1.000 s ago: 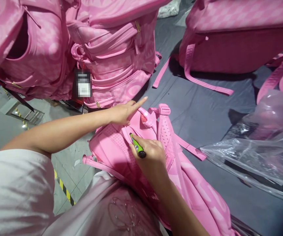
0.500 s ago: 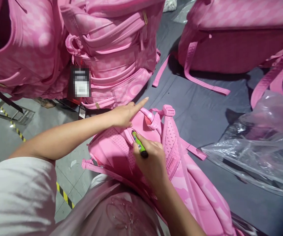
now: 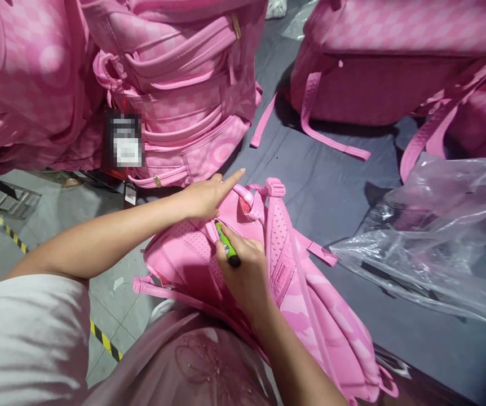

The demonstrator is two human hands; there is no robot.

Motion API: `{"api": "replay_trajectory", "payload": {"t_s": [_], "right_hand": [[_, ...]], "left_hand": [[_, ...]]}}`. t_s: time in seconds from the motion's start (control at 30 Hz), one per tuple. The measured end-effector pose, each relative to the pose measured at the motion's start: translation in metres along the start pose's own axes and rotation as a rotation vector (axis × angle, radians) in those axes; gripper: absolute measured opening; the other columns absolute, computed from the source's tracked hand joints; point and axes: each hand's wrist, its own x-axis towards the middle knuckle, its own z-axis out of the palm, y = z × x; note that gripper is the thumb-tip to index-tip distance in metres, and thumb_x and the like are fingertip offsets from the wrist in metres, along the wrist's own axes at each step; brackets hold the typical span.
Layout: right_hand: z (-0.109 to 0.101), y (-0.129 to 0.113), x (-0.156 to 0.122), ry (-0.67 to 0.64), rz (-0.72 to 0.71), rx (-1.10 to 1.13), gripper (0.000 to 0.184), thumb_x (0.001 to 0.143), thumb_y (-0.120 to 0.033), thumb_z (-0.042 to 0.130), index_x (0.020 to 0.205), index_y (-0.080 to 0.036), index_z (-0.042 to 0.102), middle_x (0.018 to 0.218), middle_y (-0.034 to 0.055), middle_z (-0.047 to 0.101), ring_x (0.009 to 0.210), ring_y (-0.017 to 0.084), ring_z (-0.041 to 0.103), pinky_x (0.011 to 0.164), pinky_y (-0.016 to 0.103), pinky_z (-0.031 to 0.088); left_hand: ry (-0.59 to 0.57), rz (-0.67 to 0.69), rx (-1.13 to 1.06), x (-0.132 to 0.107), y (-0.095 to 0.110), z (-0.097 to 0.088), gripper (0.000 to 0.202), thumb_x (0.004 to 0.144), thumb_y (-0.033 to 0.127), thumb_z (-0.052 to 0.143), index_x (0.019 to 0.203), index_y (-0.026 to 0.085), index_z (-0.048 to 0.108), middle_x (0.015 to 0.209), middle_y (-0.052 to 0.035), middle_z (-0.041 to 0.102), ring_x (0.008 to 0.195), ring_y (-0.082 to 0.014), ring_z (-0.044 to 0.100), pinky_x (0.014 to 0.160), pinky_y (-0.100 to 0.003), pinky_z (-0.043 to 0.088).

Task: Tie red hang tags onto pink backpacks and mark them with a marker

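A pink backpack (image 3: 243,282) leans against my body, its padded back panel and shoulder straps facing up. Over its top edge lies my left hand (image 3: 207,197), the index finger stretched out and the thumb low against the panel; its other fingers are partly hidden. My right hand (image 3: 245,270) is closed around a short green tube with a black end (image 3: 228,246). The tube's far tip is close to a narrow pink strip (image 3: 211,230) on the panel, just below my left thumb. Whether the tip touches the strip is hard to tell.
Upright pink backpacks (image 3: 171,96) stand at the back left, one with a black hang tag (image 3: 122,141). Another pink backpack (image 3: 361,84) lies at the back right. A clear plastic bag (image 3: 433,248) rests on the grey table surface (image 3: 310,192). Yellow-black tape (image 3: 105,341) marks the floor.
The view has shifted slightly, so most things appear farther left. My hands keep nearly the same hold and place on the backpack.
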Motion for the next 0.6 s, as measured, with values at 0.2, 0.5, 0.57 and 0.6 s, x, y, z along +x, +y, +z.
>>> {"api": "replay_trajectory", "payload": {"t_s": [0.2, 0.5, 0.57, 0.6], "right_hand": [[0.0013, 0.0031, 0.0003, 0.029, 0.013, 0.058, 0.033, 0.090, -0.021, 0.052, 0.116, -0.017, 0.071, 0.105, 0.0067, 0.076, 0.085, 0.022, 0.072, 0.085, 0.037, 0.053], [0.0038, 0.0020, 0.0024, 0.009, 0.028, 0.012, 0.032, 0.086, -0.019, 0.055, 0.113, -0.017, 0.072, 0.092, 0.0055, 0.078, 0.077, 0.020, 0.072, 0.080, 0.034, 0.052], [0.0014, 0.0016, 0.0036, -0.022, 0.059, -0.021, 0.033, 0.086, -0.020, 0.054, 0.112, -0.017, 0.073, 0.090, 0.0057, 0.077, 0.074, 0.020, 0.071, 0.078, 0.034, 0.052], [-0.0001, 0.0012, 0.0044, -0.035, 0.074, -0.029, 0.033, 0.086, -0.020, 0.054, 0.114, -0.017, 0.073, 0.091, 0.0055, 0.077, 0.074, 0.020, 0.071, 0.077, 0.033, 0.052]], "left_hand": [[-0.022, -0.021, -0.001, -0.0027, 0.0034, -0.0042, 0.109, 0.081, 0.023, 0.066, 0.157, 0.028, -0.013, 0.135, -0.0149, 0.046, 0.107, -0.0244, 0.060, 0.084, -0.030, 0.047], [0.006, -0.010, -0.002, -0.0053, 0.0044, -0.0039, 0.108, 0.080, 0.023, 0.067, 0.158, 0.026, -0.008, 0.133, -0.0145, 0.047, 0.107, -0.0253, 0.061, 0.084, -0.030, 0.047], [0.013, -0.011, 0.002, -0.0046, 0.0031, -0.0030, 0.108, 0.080, 0.023, 0.068, 0.158, 0.026, -0.007, 0.133, -0.0146, 0.048, 0.107, -0.0255, 0.061, 0.083, -0.030, 0.047], [0.013, -0.009, 0.004, -0.0043, 0.0023, -0.0028, 0.108, 0.080, 0.023, 0.068, 0.158, 0.026, -0.007, 0.132, -0.0148, 0.048, 0.108, -0.0257, 0.061, 0.083, -0.030, 0.047]]}}
